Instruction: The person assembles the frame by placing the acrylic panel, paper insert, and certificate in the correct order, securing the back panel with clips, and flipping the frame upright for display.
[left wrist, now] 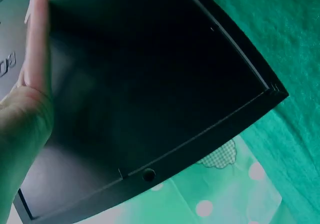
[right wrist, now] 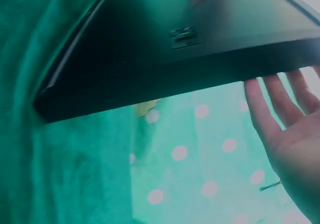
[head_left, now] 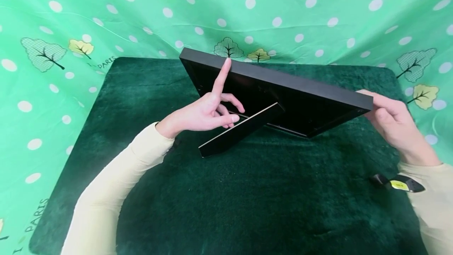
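A black picture frame (head_left: 279,80) stands tilted with its back facing me. From that back a flat easel leg (head_left: 244,131) slants down toward the table. My left hand (head_left: 203,115) is behind the frame, its straight index finger touching the top edge. The thumb lies right at the leg's edge, and the other fingers are loosely bent. In the left wrist view, the hand (left wrist: 30,93) runs along the dark backing (left wrist: 150,83). At the right end is my right hand (head_left: 396,125). In the right wrist view, its extended fingertips (right wrist: 252,86) rest against the frame's side.
Dark green plush cloth (head_left: 226,200) covers the table under the frame. A light green curtain (head_left: 247,19) with white dots and printed trees hangs close behind. A small black device with a yellow label (head_left: 400,185) sits at the right sleeve.
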The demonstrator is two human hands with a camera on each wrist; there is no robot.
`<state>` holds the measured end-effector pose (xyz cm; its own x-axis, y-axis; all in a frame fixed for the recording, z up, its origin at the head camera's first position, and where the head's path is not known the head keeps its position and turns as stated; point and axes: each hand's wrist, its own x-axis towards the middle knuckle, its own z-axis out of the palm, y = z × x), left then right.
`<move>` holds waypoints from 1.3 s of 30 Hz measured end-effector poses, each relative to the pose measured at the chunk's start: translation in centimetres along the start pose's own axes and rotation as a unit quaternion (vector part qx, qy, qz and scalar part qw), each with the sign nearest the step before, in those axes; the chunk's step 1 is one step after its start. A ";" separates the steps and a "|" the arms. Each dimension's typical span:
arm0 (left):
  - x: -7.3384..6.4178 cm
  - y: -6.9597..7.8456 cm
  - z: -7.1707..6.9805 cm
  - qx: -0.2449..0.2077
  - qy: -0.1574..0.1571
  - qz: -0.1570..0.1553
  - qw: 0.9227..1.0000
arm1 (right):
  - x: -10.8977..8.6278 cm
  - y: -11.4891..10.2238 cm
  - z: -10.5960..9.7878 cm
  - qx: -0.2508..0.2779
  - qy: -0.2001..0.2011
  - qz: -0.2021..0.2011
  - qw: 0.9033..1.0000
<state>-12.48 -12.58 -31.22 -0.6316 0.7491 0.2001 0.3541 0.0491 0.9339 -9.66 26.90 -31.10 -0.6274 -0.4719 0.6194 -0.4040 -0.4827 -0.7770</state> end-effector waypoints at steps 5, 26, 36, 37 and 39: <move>0.6 0.0 0.8 0.004 0.020 0.052 0.998 | 0.6 -1.1 0.7 -0.117 0.004 0.011 0.993; 3.9 0.4 0.8 0.005 0.166 0.153 0.974 | 1.8 0.1 5.9 -0.039 0.104 -0.039 0.993; 5.6 -0.6 0.6 -0.025 0.188 0.116 0.975 | 1.3 0.9 7.3 -0.097 0.164 0.006 0.982; 5.7 -0.5 0.6 -0.026 0.189 0.114 0.975 | 1.4 1.0 7.4 -0.112 0.160 0.011 0.981; 5.7 -0.3 0.9 -0.025 0.193 0.100 0.976 | 1.4 0.9 7.7 -0.149 0.146 0.023 0.978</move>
<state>-15.61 -7.71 -30.62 -0.7699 0.4344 0.4675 0.4685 -0.1128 0.8763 -5.73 20.11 -30.06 -0.7959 -0.2360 0.5576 -0.5190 -0.2085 -0.8290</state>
